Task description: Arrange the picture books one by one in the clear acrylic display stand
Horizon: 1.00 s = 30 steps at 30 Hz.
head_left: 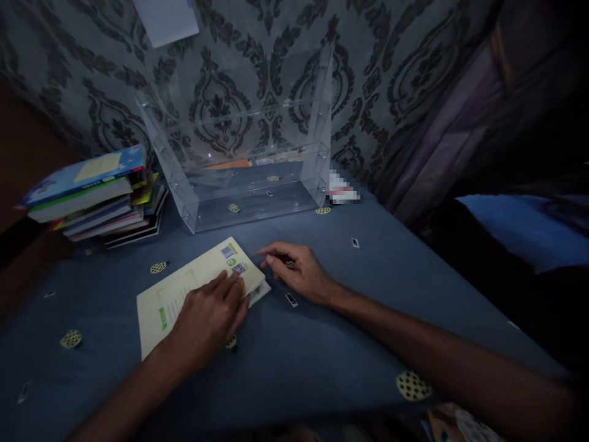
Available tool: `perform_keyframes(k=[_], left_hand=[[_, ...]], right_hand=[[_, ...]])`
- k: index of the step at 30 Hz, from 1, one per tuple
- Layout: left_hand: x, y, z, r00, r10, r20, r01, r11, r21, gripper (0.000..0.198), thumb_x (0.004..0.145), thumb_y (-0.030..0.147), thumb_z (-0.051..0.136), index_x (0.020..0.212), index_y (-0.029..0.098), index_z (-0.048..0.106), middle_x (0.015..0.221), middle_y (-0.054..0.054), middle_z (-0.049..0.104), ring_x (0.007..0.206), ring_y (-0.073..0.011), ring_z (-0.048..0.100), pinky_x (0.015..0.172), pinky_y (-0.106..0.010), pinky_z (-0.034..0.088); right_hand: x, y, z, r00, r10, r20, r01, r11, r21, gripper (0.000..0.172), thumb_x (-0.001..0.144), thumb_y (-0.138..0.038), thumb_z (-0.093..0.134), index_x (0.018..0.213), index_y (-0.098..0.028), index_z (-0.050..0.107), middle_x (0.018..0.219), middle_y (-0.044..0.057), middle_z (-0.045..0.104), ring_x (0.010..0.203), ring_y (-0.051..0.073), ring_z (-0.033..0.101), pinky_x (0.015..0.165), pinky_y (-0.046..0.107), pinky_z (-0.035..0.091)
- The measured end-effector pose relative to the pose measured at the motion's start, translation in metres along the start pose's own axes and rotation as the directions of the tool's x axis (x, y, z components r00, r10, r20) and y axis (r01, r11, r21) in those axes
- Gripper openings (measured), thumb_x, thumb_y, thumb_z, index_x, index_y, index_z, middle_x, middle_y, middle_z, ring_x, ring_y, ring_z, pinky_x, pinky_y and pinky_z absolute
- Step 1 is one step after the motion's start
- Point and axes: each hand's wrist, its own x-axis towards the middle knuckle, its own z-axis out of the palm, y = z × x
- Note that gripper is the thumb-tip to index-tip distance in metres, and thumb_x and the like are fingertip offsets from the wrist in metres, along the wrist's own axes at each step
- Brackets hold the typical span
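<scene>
A pale cream book lies flat on the blue patterned cloth in front of me. My left hand rests palm down on its near right part, fingers laid flat toward a small printed code near the corner. My right hand sits on the cloth just right of the book's corner, fingers loosely curled and apart, holding nothing I can see. A clear plastic shelf unit stands behind the book against the wall.
A stack of several books sits at the back left beside the shelf. A patterned grey wall backs the surface. Dark curtain and a blue cushion lie to the right.
</scene>
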Motion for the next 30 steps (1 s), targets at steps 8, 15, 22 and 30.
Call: perform_keyframes(k=[8, 15, 22, 30], left_hand=[[0.0, 0.0, 0.001, 0.999, -0.019, -0.037, 0.019, 1.0, 0.014, 0.026, 0.099, 0.017, 0.039, 0.107, 0.012, 0.063, 0.103, -0.013, 0.075, 0.098, -0.0272, 0.073, 0.071, -0.037, 0.063], [-0.01, 0.006, 0.012, 0.997, -0.073, -0.017, 0.074, 0.997, 0.007, 0.027, 0.096, 0.025, 0.049, 0.116, 0.011, 0.061, 0.118, -0.017, 0.071, 0.109, -0.0312, 0.069, 0.076, -0.042, 0.063], [-0.036, -0.033, 0.007, 0.985, -0.115, 0.128, 0.131, 0.984, -0.121, 0.037, 0.099, 0.034, 0.049, 0.132, 0.02, 0.058, 0.135, -0.01, 0.064, 0.127, -0.0269, 0.058, 0.102, -0.045, 0.051], [-0.09, -0.076, -0.006, 0.912, -0.378, 0.162, 0.381, 0.924, 0.011, 0.043, 0.101, 0.038, 0.039, 0.137, 0.02, 0.055, 0.135, -0.013, 0.062, 0.119, -0.0289, 0.063, 0.089, -0.041, 0.057]], right_hand=[[-0.002, -0.012, 0.002, 0.999, -0.038, -0.033, 0.039, 0.998, 0.045, 0.024, 0.091, -0.026, 0.05, 0.101, -0.015, 0.069, 0.084, 0.004, 0.07, 0.053, 0.009, 0.053, 0.054, 0.024, 0.046], [-0.009, -0.012, 0.006, 0.98, -0.157, 0.125, 0.165, 0.985, -0.051, 0.023, 0.092, -0.022, 0.05, 0.101, -0.015, 0.071, 0.071, 0.001, 0.069, 0.054, 0.01, 0.054, 0.054, 0.023, 0.043], [-0.01, -0.011, 0.012, 0.952, -0.229, 0.205, 0.276, 0.929, -0.246, 0.023, 0.092, -0.021, 0.051, 0.096, -0.014, 0.072, 0.069, 0.003, 0.07, 0.053, 0.011, 0.058, 0.054, 0.024, 0.043], [0.002, -0.004, 0.01, 0.958, -0.176, 0.227, 0.238, 0.93, -0.279, 0.027, 0.095, -0.024, 0.047, 0.107, -0.018, 0.07, 0.1, 0.01, 0.074, 0.079, 0.019, 0.068, 0.068, 0.031, 0.053]])
